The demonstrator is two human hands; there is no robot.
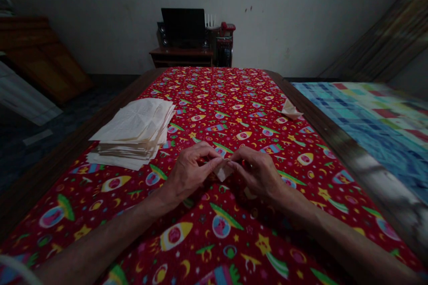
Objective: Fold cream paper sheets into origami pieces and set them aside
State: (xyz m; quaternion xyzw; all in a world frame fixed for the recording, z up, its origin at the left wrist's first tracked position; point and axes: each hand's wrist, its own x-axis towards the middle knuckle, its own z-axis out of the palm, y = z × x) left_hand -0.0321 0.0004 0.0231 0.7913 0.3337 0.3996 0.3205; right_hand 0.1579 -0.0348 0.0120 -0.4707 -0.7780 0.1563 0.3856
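A small piece of folded paper [222, 172] is pinched between my two hands, just above the red patterned cloth [220, 227]. My left hand [195, 167] grips its left edge between thumb and fingers. On the other side, my right hand [256, 169] pinches the right edge the same way. The paper's lower end comes to a point; the fingers cover part of its upper edge. Up and to the left of my left hand lies a stack of creased paper sheets [133, 120]. A folded paper shape [290, 110] rests near the cloth's right edge.
The cloth lies over a table with a dark wooden edge [310, 116]. Beyond the far end stand a black monitor [183, 26] and a low wooden stand [182, 55]. A bed with a checked cover [368, 120] is at the right, a wooden cabinet [47, 58] at the left.
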